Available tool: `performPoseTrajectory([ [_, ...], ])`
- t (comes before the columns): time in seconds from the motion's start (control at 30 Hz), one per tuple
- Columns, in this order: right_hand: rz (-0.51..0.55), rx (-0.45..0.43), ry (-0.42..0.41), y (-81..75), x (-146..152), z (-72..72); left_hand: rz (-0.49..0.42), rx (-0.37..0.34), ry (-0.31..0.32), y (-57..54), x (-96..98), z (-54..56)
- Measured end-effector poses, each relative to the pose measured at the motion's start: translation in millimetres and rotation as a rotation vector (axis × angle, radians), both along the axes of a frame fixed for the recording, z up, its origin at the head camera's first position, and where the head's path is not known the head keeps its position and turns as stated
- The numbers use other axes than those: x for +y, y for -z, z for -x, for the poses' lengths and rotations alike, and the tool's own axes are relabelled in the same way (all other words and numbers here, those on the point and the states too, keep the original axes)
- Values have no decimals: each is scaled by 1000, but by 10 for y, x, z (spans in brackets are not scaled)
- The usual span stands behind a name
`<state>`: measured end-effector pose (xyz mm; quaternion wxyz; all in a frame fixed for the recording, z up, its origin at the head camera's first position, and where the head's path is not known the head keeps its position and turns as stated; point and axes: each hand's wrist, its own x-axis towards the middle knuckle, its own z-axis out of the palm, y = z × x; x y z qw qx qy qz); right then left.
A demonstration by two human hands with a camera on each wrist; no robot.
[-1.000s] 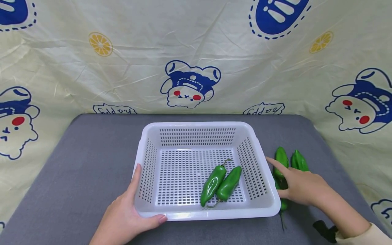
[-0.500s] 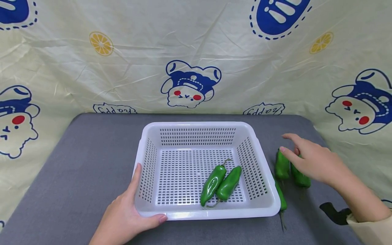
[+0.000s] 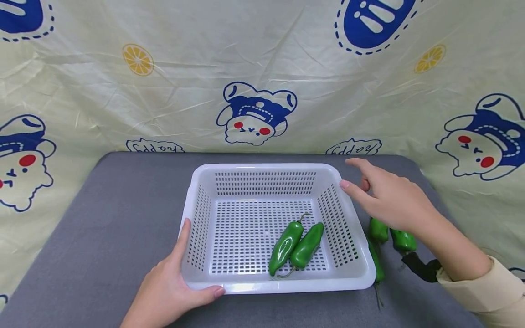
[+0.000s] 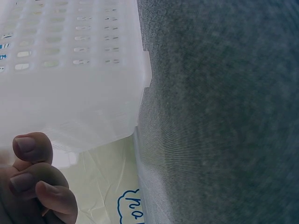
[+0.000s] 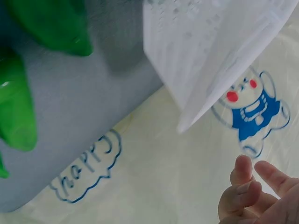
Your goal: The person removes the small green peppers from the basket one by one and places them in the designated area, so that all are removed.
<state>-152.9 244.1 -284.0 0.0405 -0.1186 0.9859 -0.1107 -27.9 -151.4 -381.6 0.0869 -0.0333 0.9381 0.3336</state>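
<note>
A white perforated plastic basket (image 3: 262,288) stands mid-table with two green peppers (image 3: 285,248) lying inside toward its right front. At the front left corner, my left hand (image 3: 166,280) grips the basket, thumb along the front rim; the left wrist view shows curled fingers (image 4: 33,147) beside the basket's outer wall. My right hand (image 3: 389,193) hovers by the rear right corner, holding nothing, its thumb tip near the rim; whether it touches cannot be told. Below that hand, green peppers (image 3: 378,230) lie outside the basket, partly hidden by the hand and the basket.
A grey cloth-covered table (image 3: 123,218) lies under everything. Behind it hangs a cream curtain (image 3: 176,105) with printed cartoon figures. A black piece (image 3: 422,269) sticks out by the right sleeve (image 3: 480,287).
My right hand has moved from the basket's right side out over the loose peppers, then back and left to the rear right corner. The left hand and basket stay put.
</note>
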Motion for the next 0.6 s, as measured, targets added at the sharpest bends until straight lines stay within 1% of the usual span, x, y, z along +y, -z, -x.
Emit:
performPoseTrajectory([
  [0.13,-3,2,-30,23,-168,-35,-2,-1,3,1,0,1],
  [0.33,-29,-24,-75,57,-376,-82,1,-17,1,-6,4,11],
  [0.5,-59,-41,-112,3,-512,-101,-4,-29,-2,-9,7,18],
  [0.6,-59,-62,-131,-44,-596,-93,-3,-28,-5,-5,5,15],
])
